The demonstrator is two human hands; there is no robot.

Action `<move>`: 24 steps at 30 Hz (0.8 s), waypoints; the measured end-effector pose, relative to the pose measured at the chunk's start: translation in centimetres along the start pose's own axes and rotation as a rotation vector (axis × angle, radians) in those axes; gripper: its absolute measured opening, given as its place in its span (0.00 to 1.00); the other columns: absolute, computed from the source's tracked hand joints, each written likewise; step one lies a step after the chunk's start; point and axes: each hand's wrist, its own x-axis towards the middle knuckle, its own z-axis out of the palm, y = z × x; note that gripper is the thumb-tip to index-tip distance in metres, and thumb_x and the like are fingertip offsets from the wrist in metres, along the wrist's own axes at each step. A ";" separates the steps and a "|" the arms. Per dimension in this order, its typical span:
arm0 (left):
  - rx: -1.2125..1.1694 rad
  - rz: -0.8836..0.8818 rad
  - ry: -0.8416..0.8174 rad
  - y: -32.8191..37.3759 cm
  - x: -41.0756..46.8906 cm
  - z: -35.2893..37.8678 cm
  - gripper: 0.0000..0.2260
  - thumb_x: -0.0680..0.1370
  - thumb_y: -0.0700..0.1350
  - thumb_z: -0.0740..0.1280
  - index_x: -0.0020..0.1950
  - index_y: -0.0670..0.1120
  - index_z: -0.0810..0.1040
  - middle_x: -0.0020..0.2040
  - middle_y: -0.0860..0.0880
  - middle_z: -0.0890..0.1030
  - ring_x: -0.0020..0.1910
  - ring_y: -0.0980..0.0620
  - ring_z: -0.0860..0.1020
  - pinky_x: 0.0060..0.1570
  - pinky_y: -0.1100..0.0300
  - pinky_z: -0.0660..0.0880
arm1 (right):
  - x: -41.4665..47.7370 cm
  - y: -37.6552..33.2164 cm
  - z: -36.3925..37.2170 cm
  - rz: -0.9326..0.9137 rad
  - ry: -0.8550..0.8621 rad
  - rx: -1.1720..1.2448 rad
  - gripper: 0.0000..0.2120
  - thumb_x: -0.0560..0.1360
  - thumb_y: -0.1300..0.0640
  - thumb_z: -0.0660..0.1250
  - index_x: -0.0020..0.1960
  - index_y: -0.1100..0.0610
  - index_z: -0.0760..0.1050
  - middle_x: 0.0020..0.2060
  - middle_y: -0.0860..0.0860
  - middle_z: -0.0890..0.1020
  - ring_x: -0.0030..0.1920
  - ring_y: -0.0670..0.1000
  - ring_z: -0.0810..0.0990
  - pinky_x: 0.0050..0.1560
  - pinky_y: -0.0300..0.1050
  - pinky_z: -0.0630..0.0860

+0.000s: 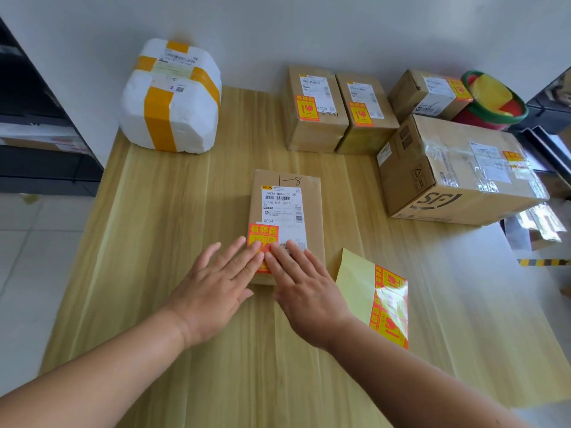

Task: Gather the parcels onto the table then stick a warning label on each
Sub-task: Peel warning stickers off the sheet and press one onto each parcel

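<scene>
A flat brown parcel (pixel 312 208) marked "1-8" lies in the middle of the wooden table (pixel 173 230). A red and yellow warning label (pixel 262 234) sits on its near left corner. My left hand (pixel 216 288) and my right hand (pixel 304 285) lie flat, fingers spread, pressing on the label's lower part and the parcel's near end. To the right of my right hand lies a yellow backing sheet (pixel 358 282) with more warning labels (pixel 391 310) on it.
A white foam parcel (pixel 173 97) with orange tape stands at the back left. Two labelled cartons (pixel 315 109) (pixel 364 115), a smaller carton (pixel 429 94) and a large box (pixel 457 171) stand at the back right. A red and green basket (pixel 494 103) sits behind them. Dark shelving (pixel 37 118) stands at the left.
</scene>
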 end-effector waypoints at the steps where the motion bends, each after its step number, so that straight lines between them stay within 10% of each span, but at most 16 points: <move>1: 0.019 0.005 -0.008 -0.1 0.0 0.0 0.25 0.76 0.52 0.54 0.69 0.42 0.70 0.71 0.45 0.68 0.69 0.42 0.68 0.65 0.42 0.66 | 0.0 0.1 0.1 -0.004 0.002 -0.005 0.27 0.76 0.49 0.57 0.74 0.57 0.63 0.73 0.53 0.65 0.73 0.57 0.61 0.71 0.57 0.61; 13: 0.052 0.061 -0.016 -1.3 -0.5 -1.2 0.26 0.76 0.54 0.53 0.68 0.43 0.72 0.69 0.45 0.71 0.68 0.42 0.70 0.63 0.41 0.67 | -0.3 0.2 -0.4 0.018 -0.034 -0.002 0.30 0.75 0.48 0.66 0.74 0.56 0.63 0.73 0.54 0.64 0.74 0.59 0.59 0.71 0.58 0.60; 17: -0.151 -0.194 -0.100 -1.5 0.3 -0.5 0.36 0.77 0.64 0.51 0.77 0.44 0.47 0.77 0.46 0.54 0.75 0.49 0.56 0.72 0.55 0.50 | -0.1 0.7 -0.4 0.369 -0.056 0.075 0.38 0.75 0.43 0.64 0.77 0.56 0.50 0.76 0.57 0.49 0.76 0.60 0.47 0.74 0.54 0.49; 19: -0.267 -0.269 -0.147 -1.2 1.2 0.0 0.39 0.76 0.62 0.58 0.77 0.46 0.42 0.74 0.46 0.64 0.70 0.48 0.65 0.68 0.58 0.58 | 0.2 0.9 0.2 0.436 -0.128 0.124 0.39 0.77 0.43 0.61 0.78 0.54 0.42 0.77 0.55 0.41 0.76 0.56 0.45 0.74 0.48 0.47; 24: -0.154 -0.344 -0.025 -1.8 3.0 -0.7 0.33 0.73 0.51 0.70 0.74 0.45 0.62 0.69 0.42 0.70 0.68 0.41 0.66 0.65 0.48 0.64 | 3.4 1.3 0.3 0.321 -0.093 0.128 0.33 0.79 0.54 0.60 0.77 0.54 0.46 0.77 0.55 0.47 0.76 0.55 0.49 0.73 0.45 0.46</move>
